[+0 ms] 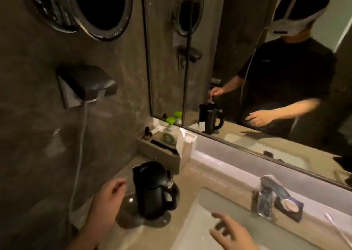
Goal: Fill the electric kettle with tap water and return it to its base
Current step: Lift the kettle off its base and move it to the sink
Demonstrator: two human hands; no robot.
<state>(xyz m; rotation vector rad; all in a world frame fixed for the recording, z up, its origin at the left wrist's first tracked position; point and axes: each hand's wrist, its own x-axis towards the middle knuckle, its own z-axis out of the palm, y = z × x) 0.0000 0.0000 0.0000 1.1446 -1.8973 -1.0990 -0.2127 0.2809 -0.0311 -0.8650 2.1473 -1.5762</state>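
The black kettle [152,190] stands on its round base [133,217] on the counter [190,173], just to the right of the left hand [109,196] and close to it. The lid looks closed, and its handle points to the right, toward the sink [219,211].

The left hand is near the kettle body, with the fingers loosely curled, and it holds nothing; it seems not to touch the kettle, though the picture is blurred there and I cannot be fully sure. The right hand [231,230] hovers over the basin with the fingers spread, also empty. The kettle handle is up and to the left of this hand, and the tap [266,196] is up and to the right of it, a little farther away. No water is seen running from the tap.

As I judge it, the task is only at its beginning. Nothing of the filling is done yet: the kettle is not lifted and not opened, and whether there is water inside cannot be seen. What is left is almost everything: to take the kettle by the handle, lift it off the base, open the lid, bring it under the tap, fill it, close it, and set it again on the base beside the left hand.
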